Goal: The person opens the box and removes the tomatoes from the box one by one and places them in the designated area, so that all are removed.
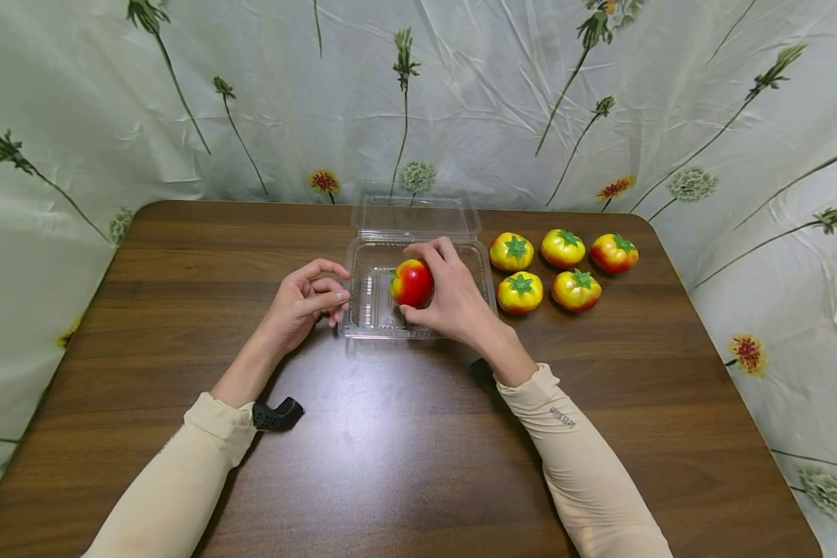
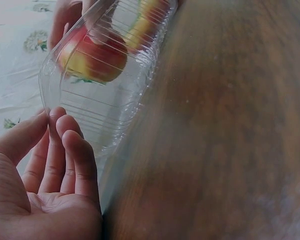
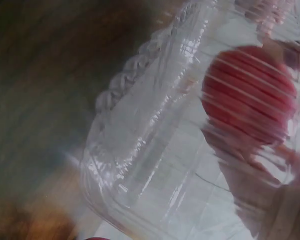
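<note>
Right hand [image 1: 453, 298]: fingers curled round a red-and-yellow tomato [image 1: 412, 283], holding it inside the clear plastic box [image 1: 366, 310], at its left half.
Left hand [image 1: 305, 302]: holding nothing, fingers loosely bent, tips against the box's left wall, seemingly to steady it.
Box: lid [image 1: 415, 215] folded back flat toward the curtain, leaving the tray open from above.
Waiting tomatoes [image 1: 562, 248]: five grouped just right of the box, within easy reach.
Table [image 1: 404, 449]: dark wood.

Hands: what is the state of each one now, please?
Left hand: open, holding nothing, beside the clear container.
Right hand: holding the red tomato.
</note>
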